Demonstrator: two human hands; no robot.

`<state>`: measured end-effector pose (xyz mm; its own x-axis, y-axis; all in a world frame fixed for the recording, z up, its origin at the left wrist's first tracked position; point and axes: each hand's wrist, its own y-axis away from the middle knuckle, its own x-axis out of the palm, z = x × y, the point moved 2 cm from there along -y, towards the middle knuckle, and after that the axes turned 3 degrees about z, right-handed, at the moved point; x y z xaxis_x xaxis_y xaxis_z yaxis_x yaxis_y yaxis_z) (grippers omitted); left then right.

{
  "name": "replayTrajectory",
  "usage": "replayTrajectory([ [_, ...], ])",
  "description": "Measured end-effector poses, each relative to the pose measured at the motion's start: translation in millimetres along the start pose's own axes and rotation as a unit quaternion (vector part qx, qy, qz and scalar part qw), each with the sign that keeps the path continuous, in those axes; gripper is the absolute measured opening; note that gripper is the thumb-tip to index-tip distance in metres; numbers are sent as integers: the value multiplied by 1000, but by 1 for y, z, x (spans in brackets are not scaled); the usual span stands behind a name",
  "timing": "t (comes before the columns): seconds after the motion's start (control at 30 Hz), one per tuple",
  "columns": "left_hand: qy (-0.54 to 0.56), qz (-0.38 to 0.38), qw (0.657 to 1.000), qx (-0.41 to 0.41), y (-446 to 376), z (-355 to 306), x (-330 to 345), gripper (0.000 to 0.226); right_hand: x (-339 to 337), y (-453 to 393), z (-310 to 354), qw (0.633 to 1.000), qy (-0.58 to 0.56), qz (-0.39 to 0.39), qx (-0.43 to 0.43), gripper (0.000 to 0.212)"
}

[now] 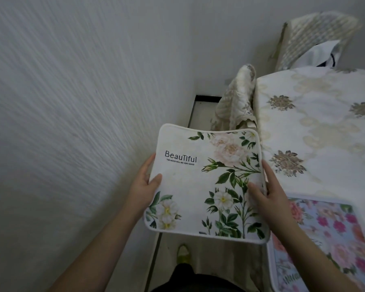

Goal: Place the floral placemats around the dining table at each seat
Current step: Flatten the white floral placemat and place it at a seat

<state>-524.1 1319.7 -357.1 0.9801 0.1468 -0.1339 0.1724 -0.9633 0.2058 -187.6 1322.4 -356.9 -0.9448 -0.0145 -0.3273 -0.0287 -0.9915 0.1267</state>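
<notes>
Left hand (149, 182) and right hand (261, 192) pinch white floral placemat (200, 184) edges, off table (316, 131). Risk: sagging mat snags draped chair (234, 102), landing crooked beside pink placemat (325, 239).

Bare forearms, no sleeves; left hand (144, 183), right hand (266, 194). Dark trousers (190, 279), yellow-green shoe (183, 252).

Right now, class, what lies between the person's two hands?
In the head view, the white placemat spans the gap: the left hand grips its left edge and the right hand its right edge. Nothing else lies between them.
</notes>
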Motion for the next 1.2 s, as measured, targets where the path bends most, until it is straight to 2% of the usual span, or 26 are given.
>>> replayTrajectory([
  [0.3,-17,71,997,6,-96,-7,4,60,12,-50,18,996,37,-68,35,68],
  [0.63,0,144,990,10,-169,-28,23,60,12,-80,31,988,44,-143,36,70],
  [0.83,-7,178,984,19,-212,-45,47,59,-2,-108,35,985,19,-169,31,68],
  [1.2,5,217,976,-13,-315,-74,109,58,-43,-202,18,981,-19,-189,30,69],
])
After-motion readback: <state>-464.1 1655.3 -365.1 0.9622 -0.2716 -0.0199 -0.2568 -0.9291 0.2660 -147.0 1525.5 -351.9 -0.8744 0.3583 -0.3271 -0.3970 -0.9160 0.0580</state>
